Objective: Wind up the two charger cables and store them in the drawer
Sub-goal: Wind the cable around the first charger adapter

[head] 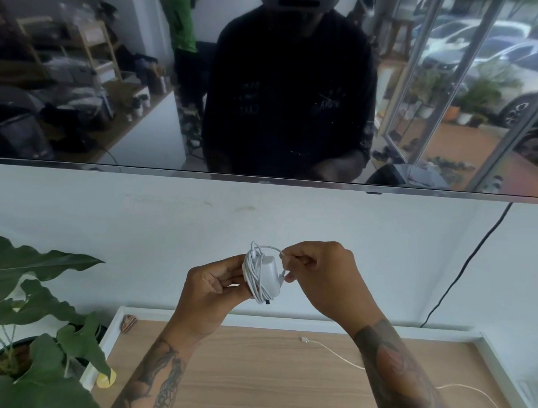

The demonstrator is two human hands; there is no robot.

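Above the wooden cabinet top [252, 374], your left hand [213, 290] grips the wound white charger [262, 276] while your right hand [320, 275] pinches its cable tail. Loosen that pinch and the coils may spring loose. A second cable [334, 354] lies unwound below.

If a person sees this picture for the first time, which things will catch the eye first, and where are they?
In the middle, the left hand holds a white charger with cable wound round it, while the right hand pinches the cable's loose end. Above, a big dark screen on the wall mirrors the person and the room. Below, a second cable lies unwound on the wooden top, and a green plant fills the lower left corner.
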